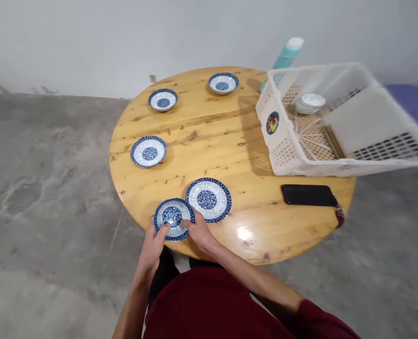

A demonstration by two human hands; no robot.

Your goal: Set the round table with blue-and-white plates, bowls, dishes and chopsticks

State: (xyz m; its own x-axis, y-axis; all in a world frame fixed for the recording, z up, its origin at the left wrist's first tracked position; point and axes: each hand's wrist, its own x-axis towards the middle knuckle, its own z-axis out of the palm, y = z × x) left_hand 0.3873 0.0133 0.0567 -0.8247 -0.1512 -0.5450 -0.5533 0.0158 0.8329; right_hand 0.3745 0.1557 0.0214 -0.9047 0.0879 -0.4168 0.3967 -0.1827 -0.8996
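A person's bare hands meet at the near edge of a round wooden bench (209, 146), around its 7 o'clock, with a small blue-and-white plate (173, 212) between them. The left grip (154, 247) pinches the plate's rim at 8 o'clock, thumb on top; the right grip (200, 233) pinches it between 3 and 4 o'clock, thumb likewise on top. The plate is round, so it has no long axis, and it faces up; whether its underside touches the bench cannot be told.

A matching neighbour plate (209, 200) lies flat at 2 o'clock from the held one — nearer the right grip than the left. Their rims meet in this view, but actual contact is unclear.

Farther round the bench, a dish (148, 151) sits at 9 o'clock, a second dish (163, 100) at 11 and a third dish (223, 83) at 12. A white plastic basket (282, 148) stands towards 2 o'clock, with white crockery (310, 102) inside — a pale-blue bottle (284, 56) is partly behind it. A black phone (307, 195) lies at 4 o'clock.
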